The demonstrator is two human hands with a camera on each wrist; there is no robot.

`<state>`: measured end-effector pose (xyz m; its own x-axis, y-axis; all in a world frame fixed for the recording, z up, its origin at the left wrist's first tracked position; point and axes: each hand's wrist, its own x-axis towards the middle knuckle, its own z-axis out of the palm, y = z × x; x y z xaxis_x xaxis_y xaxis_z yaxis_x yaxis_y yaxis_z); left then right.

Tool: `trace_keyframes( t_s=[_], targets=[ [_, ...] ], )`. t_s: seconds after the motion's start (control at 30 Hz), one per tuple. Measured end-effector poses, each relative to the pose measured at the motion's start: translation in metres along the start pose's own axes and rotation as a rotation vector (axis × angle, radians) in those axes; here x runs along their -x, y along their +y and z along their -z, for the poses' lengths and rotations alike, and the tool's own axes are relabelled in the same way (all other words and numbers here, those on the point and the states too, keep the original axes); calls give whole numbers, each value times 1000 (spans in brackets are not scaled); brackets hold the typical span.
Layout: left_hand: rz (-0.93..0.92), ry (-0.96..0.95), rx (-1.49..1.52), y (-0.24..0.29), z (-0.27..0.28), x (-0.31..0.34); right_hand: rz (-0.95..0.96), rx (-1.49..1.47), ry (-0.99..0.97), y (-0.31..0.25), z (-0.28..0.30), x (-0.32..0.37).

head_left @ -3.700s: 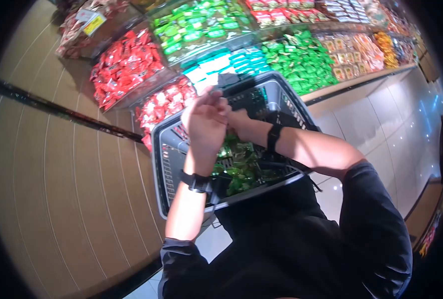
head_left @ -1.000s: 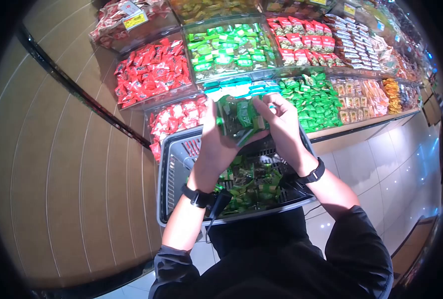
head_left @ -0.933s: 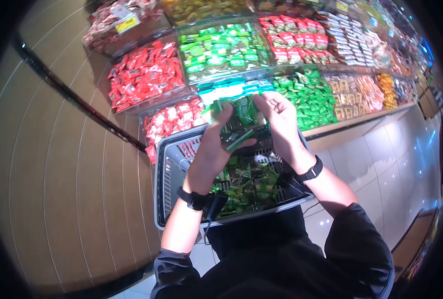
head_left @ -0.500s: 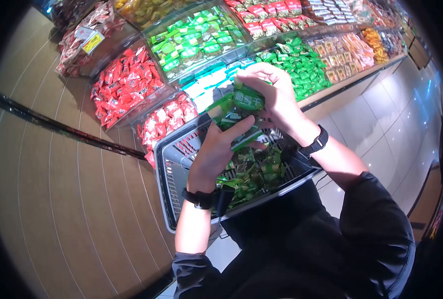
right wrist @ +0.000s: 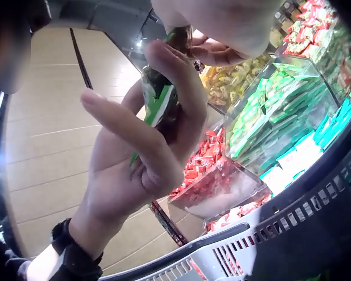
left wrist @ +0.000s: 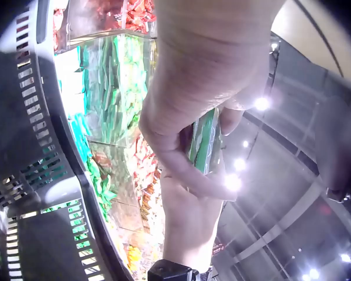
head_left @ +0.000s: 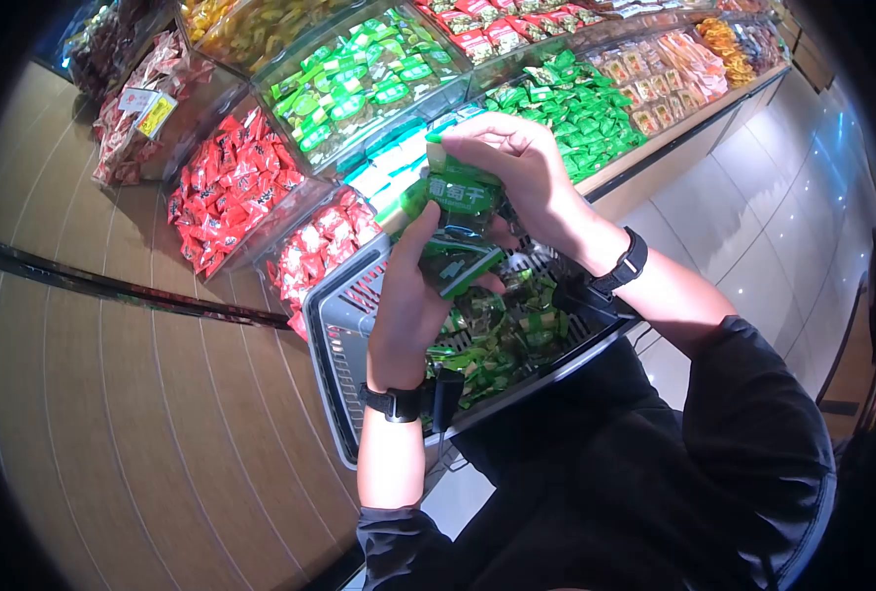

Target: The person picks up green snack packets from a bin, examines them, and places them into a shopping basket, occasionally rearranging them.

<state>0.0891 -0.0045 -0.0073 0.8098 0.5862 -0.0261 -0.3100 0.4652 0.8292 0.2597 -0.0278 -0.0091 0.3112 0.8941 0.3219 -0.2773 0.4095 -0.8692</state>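
Green packets with clear windows (head_left: pixel 461 197) are held between both hands above a dark basket (head_left: pixel 344 414). The left hand (head_left: pixel 406 310) grips the lower packet from the left, its thumb over the front. The right hand (head_left: pixel 541 187) pinches the upper packet near its top edge. In the right wrist view, the left hand (right wrist: pixel 134 140) curls round a green packet (right wrist: pixel 158 102). The left wrist view has the right hand (left wrist: pixel 205 76) above a green packet edge (left wrist: pixel 205 140). Several similar packets (head_left: pixel 492 360) lie in the basket beneath.
Beyond the basket stand display bins of red packets (head_left: pixel 231 187), green packets (head_left: pixel 359 84), teal-and-white packets (head_left: pixel 389 163) and darker green packets (head_left: pixel 566 113). Wood-grain panelling (head_left: pixel 142 424) is at left, with tiled floor (head_left: pixel 743 227) at right.
The hands came up out of the basket area and now hold green packets. Since then the right thumb has shifted to the packet's top edge, and the head view has turned.
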Motion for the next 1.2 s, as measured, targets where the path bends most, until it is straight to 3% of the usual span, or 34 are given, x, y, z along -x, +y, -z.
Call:
trace_keyframes(
  t_s=[0.27,0.33,0.47,0.53,0.7,0.87,0.93,0.97,1.03,1.1,1.17,1.2],
  targets=[
    [-64,67,53,-1,0,-2,-177,-19,-97,-11,2,4],
    [-102,63,101,1,-3,0,3,-51,-86,-1,3,0],
    [-79,17,214,0,7,-1,81,-16,-121,0,8,-3],
    [-100,310,175,-6,12,1,332,118,-200,4,9,-7],
    [-216,387,156,-7,14,3,469,225,-167,12,12,-11],
    [-378,390,5,-14,17,6,320,200,-140,15,17,-14],
    [-616,420,-864,-16,26,10,259,213,-126,11,14,-11],
    [-619,420,-866,-18,27,8,204,125,-106,8,11,-10],
    [-606,493,-551,-14,12,5,148,35,-88,4,10,-9],
    [-584,505,-503,-13,11,4,-17,-160,-129,1,16,-7],
    [-556,517,-453,-13,11,5,-74,-159,-61,-1,7,-5],
    [-540,527,-420,-13,11,5,-46,15,-100,3,6,-5]
  ],
)
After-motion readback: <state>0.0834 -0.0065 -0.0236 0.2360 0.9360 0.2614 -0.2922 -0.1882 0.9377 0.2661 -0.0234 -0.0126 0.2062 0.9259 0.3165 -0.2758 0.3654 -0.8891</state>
